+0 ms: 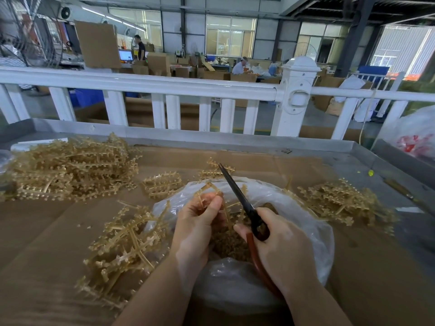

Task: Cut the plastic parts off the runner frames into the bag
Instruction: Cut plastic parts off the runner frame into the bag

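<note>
A tan runner frame (213, 196) is pinched in the grip of the left hand (197, 222) at the lower centre of the frame, the fingers curled tight around its thin ribs, directly above the open mouth of a clear plastic bag (313, 234). A pair of scissors (242, 203) is held in the right hand (282, 245), whose grip is closed through the dark loops and around the reddish-brown handle, with the thumb pressed on the upper loop. The black blades are seen drawn together, angled up and to the left, their tip reaching past the far rim of the bag. The frame is held just left of the blades; whether blade and plastic touch cannot be told. A mound of small cut tan parts (231, 245) is seen inside the bag, beneath both hands. The bag is set on a sheet of brown cardboard (47, 231) that covers a grey metal desk (353, 161). A large stack of runner frames (70, 165) is piled at the left edge of the frame, a looser heap (124, 245) is spread just left of the bag, and another heap (341, 201) is laid to the right of it. A few single frames (162, 184) are scattered beyond the bag. A white railing (164, 83) is seen across the upper half, with a workshop of cartons behind it.
</note>
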